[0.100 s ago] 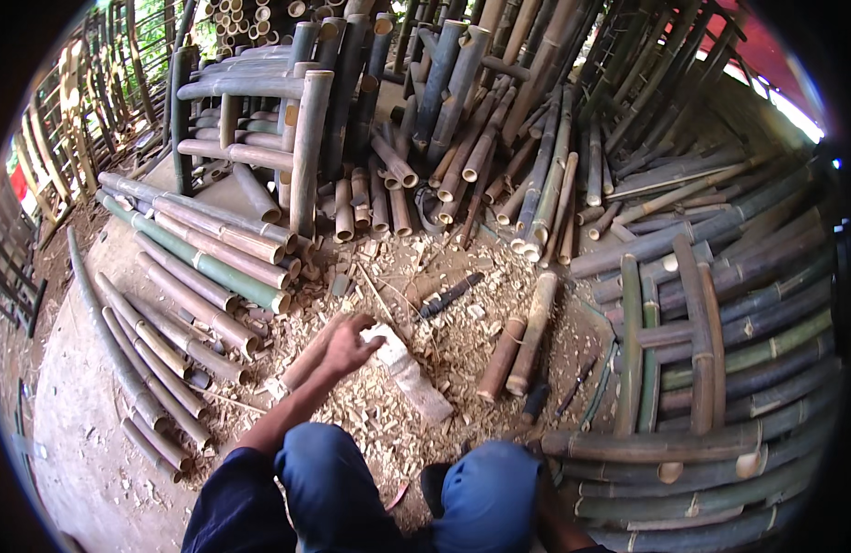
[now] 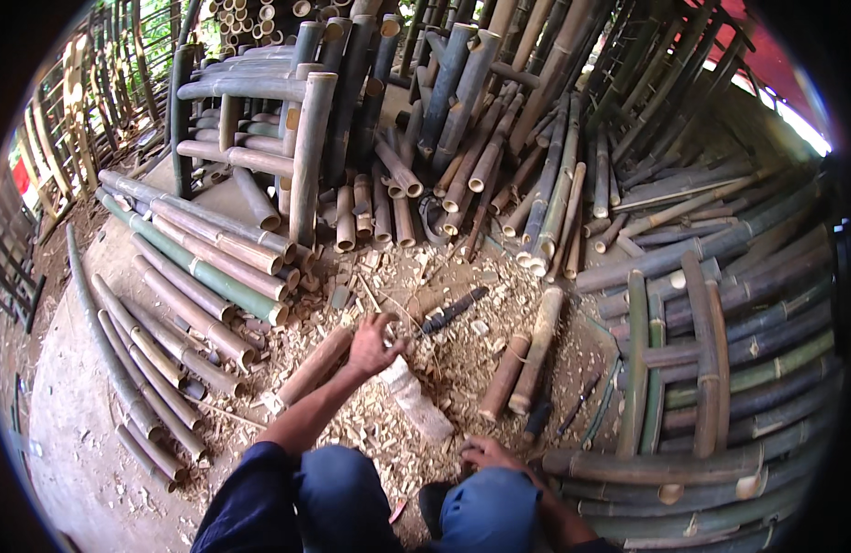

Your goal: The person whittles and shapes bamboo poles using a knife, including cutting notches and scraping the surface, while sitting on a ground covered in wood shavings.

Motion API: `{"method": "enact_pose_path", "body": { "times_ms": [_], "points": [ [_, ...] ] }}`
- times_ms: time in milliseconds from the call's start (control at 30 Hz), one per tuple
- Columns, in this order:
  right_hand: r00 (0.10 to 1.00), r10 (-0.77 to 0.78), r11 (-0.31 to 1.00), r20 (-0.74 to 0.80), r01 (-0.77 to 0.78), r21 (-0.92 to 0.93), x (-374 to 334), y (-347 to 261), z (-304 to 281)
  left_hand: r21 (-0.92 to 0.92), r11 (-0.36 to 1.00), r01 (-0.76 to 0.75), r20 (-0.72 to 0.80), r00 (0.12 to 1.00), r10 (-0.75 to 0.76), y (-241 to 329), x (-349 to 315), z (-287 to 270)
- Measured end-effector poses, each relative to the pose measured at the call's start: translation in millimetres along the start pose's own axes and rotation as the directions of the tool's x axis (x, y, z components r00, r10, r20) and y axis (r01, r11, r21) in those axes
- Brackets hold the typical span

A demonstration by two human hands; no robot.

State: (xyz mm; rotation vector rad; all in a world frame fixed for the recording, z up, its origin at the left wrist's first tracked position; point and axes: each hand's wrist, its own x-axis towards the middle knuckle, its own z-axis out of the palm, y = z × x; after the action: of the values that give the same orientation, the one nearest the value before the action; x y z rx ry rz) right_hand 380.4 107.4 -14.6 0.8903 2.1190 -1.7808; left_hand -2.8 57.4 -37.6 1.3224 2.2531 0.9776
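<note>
Plastic bottle (image 2: 416, 401), seemingly empty, on shavings; left hand (image 2: 372, 343) grasps its neck; right hand (image 2: 488, 453) released.

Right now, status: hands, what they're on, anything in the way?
Left hand down on the wood chips, grip not clear. Right hand resting by the knee, empty. Clear plastic bottle between them. Dark-handled knife just ahead.
</note>
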Motion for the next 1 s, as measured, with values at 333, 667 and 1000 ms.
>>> {"method": "enact_pose_path", "body": {
  "times_ms": [333, 667, 1000],
  "points": [
    [0.965, -0.077, 0.970, -0.249, 0.015, -0.243, 220.9, -114.8, -161.2, 0.305, 0.952, 0.000, -0.011, 1.000, 0.004, -12.6, 23.5, 77.1],
    [0.613, -0.157, 0.944, -0.775, -0.138, -0.301, 458.3, -137.3, -290.0, 0.349, 0.935, -0.054, 0.029, 0.999, 0.046, -15.4, 27.4, 78.0],
    [0.563, -0.010, 0.950, -0.826, -0.251, -0.183, 507.5, -165.3, -295.1, 0.355, 0.935, -0.013, 0.025, 1.000, 0.005, -23.8, 26.8, 81.7]
  ]
}}
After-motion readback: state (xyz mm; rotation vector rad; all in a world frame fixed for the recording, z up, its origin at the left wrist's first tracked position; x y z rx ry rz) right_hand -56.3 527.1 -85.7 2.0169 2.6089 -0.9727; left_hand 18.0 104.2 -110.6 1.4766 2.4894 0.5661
